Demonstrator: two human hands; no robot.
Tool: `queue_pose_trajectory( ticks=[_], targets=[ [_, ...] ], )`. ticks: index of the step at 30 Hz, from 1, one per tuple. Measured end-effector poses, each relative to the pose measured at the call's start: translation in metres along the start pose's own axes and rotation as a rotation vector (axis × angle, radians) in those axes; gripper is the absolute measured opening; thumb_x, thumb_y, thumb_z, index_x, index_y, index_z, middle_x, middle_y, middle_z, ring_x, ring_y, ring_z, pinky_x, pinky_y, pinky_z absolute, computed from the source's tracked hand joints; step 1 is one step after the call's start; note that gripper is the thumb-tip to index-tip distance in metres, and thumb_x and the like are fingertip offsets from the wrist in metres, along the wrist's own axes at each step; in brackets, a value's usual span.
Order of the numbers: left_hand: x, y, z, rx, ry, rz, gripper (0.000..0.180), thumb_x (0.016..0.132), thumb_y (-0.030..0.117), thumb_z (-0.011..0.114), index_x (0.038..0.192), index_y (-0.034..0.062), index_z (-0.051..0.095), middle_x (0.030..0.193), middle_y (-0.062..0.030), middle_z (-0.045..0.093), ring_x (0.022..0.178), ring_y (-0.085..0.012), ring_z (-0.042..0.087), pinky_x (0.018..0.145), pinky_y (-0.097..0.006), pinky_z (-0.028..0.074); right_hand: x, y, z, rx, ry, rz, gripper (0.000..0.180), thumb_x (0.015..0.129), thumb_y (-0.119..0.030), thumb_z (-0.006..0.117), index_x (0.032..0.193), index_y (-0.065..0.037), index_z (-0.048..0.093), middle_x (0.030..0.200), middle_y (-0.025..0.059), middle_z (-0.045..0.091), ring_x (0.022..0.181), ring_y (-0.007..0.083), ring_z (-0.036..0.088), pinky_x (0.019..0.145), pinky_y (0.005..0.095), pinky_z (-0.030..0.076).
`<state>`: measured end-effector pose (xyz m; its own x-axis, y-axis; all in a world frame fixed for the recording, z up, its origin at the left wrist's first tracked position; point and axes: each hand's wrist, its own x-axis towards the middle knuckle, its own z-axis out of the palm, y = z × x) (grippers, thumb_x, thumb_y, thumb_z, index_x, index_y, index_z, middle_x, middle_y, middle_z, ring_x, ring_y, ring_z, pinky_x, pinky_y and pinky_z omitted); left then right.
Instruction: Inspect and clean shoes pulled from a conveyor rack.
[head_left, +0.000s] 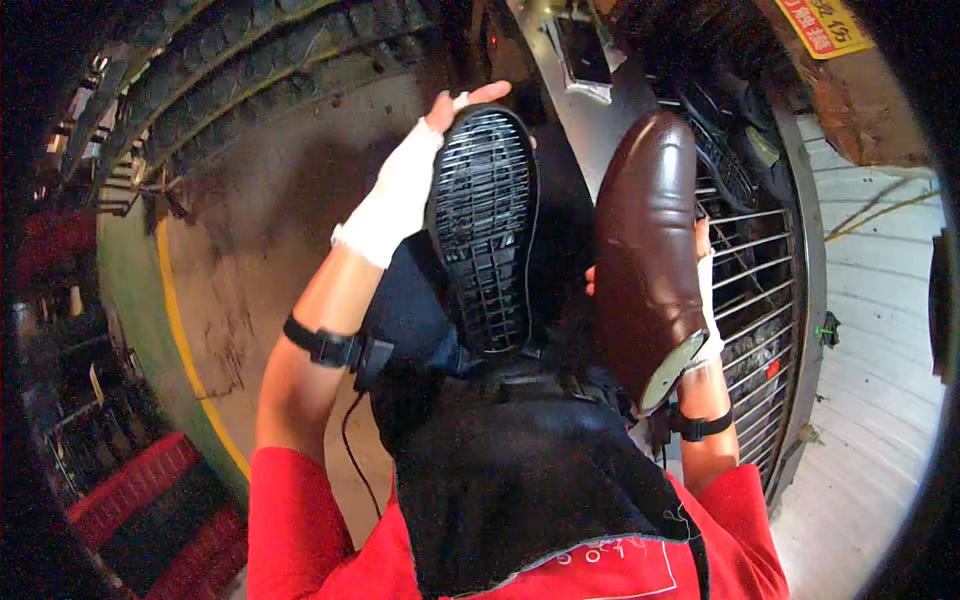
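Observation:
My left hand (425, 160), in a white glove that leaves the fingertips bare, grips a black shoe sole (482, 230) by its upper end. A shiny ribbed grid covers the sole's visible face. Held upright beside it is a dark brown leather shoe (652, 220), toe end up, with a pale green last (673, 372) showing at its lower end. My right hand (704, 285) is wrapped round this shoe from behind, so most of the fingers are hidden; fingertips show at both sides. Shoe and sole are apart.
A metal rack with bars (755, 290) stands at my right, with dark shoes (725, 150) at its far end. Ahead, a phone-like dark object (580, 55) lies on a metal surface (590, 130). Black curved racks (270, 60) stand at the far left. A black apron (520, 470) covers my lap.

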<state>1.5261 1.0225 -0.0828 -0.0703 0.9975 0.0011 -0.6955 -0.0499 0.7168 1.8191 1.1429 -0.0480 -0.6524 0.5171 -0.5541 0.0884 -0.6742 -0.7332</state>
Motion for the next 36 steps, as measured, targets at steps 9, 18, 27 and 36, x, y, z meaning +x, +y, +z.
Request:
queue_pose_trajectory(
  ticks=[9, 18, 27, 36],
  targets=[
    [0.009, 0.031, 0.033, -0.009, 0.177, 0.114, 0.076, 0.104, 0.061, 0.037, 0.156, 0.0062, 0.035, 0.139, -0.0193, 0.061, 0.12, -0.0321, 0.064, 0.105, -0.047, 0.051, 0.01, 0.026, 0.055, 0.198, -0.286, 0.234, 0.084, 0.091, -0.075, 0.052, 0.132, -0.001, 0.058, 0.111, 0.0131, 0.071, 0.091, 0.0218, 0.071, 0.08, 0.034, 0.059],
    [0.002, 0.03, 0.037, -0.018, 0.002, 0.095, 0.076, 0.105, 0.06, 0.034, 0.159, 0.0061, 0.028, 0.144, -0.0265, 0.054, 0.121, -0.0323, 0.063, 0.103, -0.047, 0.053, 0.004, 0.039, 0.052, -0.126, -0.262, 0.045, 0.078, 0.094, -0.072, 0.052, 0.127, -0.002, 0.062, 0.11, 0.0102, 0.072, 0.091, 0.0179, 0.072, 0.081, 0.0315, 0.059],
    [-0.004, 0.033, 0.056, 0.074, 0.031, 0.089, 0.081, 0.103, 0.064, 0.037, 0.158, 0.0051, 0.03, 0.143, -0.0259, 0.055, 0.12, -0.0306, 0.064, 0.103, -0.045, 0.053, 0.005, 0.034, 0.054, 0.008, -0.338, 0.118, 0.082, 0.088, -0.072, 0.062, 0.129, -0.001, 0.061, 0.113, 0.0131, 0.071, 0.094, 0.0213, 0.072, 0.084, 0.0333, 0.06],
    [-0.031, 0.034, 0.069, 0.227, 0.125, 0.106, 0.111, 0.084, 0.075, 0.062, 0.157, -0.0012, 0.029, 0.143, -0.0214, 0.057, 0.124, -0.0283, 0.062, 0.109, -0.043, 0.047, -0.006, 0.028, 0.057, -0.073, -0.307, 0.02, 0.076, 0.084, -0.069, 0.07, 0.114, 0.001, 0.068, 0.099, 0.0087, 0.073, 0.084, 0.0164, 0.071, 0.074, 0.0295, 0.057]
  ],
)
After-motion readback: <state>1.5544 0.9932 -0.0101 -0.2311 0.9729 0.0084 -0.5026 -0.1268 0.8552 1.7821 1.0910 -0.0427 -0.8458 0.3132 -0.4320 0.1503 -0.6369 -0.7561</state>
